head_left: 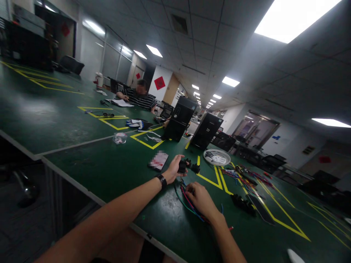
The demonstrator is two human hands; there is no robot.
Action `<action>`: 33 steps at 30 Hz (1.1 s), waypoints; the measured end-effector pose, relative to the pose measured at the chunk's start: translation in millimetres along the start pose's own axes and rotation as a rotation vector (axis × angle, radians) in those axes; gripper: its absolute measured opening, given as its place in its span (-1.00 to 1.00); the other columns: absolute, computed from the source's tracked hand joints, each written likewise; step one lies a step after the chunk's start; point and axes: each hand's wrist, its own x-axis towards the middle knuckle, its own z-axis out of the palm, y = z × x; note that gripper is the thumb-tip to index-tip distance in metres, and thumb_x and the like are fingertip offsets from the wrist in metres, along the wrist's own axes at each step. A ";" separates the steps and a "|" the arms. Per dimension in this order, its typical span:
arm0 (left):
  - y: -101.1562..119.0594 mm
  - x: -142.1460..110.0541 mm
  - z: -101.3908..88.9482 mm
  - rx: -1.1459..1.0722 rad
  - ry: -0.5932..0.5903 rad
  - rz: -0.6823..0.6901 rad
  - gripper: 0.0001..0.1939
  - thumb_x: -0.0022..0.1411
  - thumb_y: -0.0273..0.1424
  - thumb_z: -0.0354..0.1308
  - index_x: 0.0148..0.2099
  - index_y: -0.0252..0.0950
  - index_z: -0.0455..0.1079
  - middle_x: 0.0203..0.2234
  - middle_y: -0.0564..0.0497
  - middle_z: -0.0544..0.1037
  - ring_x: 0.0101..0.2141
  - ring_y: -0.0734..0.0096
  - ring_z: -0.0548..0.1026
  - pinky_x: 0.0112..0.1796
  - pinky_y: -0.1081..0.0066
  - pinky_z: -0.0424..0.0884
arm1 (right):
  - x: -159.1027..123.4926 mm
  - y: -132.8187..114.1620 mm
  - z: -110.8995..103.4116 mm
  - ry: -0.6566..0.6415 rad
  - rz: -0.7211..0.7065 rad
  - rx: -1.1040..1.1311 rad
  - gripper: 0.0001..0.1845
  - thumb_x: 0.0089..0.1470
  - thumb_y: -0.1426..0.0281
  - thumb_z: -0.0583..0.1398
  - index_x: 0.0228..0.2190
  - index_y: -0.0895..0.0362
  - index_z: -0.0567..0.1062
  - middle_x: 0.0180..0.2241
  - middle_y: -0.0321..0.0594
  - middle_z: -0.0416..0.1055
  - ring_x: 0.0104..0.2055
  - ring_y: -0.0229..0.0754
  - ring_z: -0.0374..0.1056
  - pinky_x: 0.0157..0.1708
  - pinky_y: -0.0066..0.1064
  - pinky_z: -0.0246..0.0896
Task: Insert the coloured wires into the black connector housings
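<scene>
My left hand (172, 170), with a dark band on its wrist, is closed around a small black part (182, 166) that looks like a plastic connector. Just beyond its fingers lies another black piece (195, 168) on the table. My right hand (202, 199) is nearer to me, its fingers curled over a bundle of green, red and blue wires (187, 202). The wire ends point toward the black part in my left hand. Some of the bundle is hidden under the right hand and forearm.
A phone (159, 160) lies left of my left hand. Beyond stand two black computer cases (179, 118) and a white round basket (216, 157). To the right are loose coloured wires (246, 179), a black row of parts (243, 205) and yellow tape lines. A person (139, 96) sits across the table.
</scene>
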 end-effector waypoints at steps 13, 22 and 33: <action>-10.0 -18.2 21.8 -0.114 -0.170 -0.022 -0.69 0.27 -0.25 0.04 -0.01 -0.30 0.29 -0.21 -0.14 0.50 -0.32 0.37 0.50 -0.32 0.31 0.47 | 2.1 -2.5 -13.9 0.481 0.179 0.228 -0.80 0.19 0.30 0.02 -0.29 0.10 0.39 -0.48 -0.24 0.44 -0.45 -0.17 0.36 -0.42 -0.43 0.10; -22.2 -22.8 25.5 -0.126 -0.243 -0.048 -0.65 0.26 -0.22 0.06 0.01 -0.31 0.35 -0.16 -0.15 0.50 -0.19 0.31 0.49 -0.21 0.31 0.42 | 1.2 -1.0 -11.8 0.498 0.150 0.269 -0.72 0.20 0.29 0.01 -0.26 0.13 0.47 -0.40 -0.14 0.49 -0.39 -0.13 0.38 -0.38 -0.39 0.15; -17.6 -25.0 22.3 0.168 -0.375 0.108 -0.62 0.24 -0.22 0.04 0.05 -0.27 0.33 -0.04 -0.12 0.45 -0.13 0.32 0.44 -0.13 0.36 0.37 | 5.8 -0.7 -16.7 0.398 0.200 0.625 -0.69 0.08 0.16 0.10 -0.51 0.12 0.41 -0.63 -0.30 0.31 -0.63 -0.27 0.16 -0.61 -0.45 0.01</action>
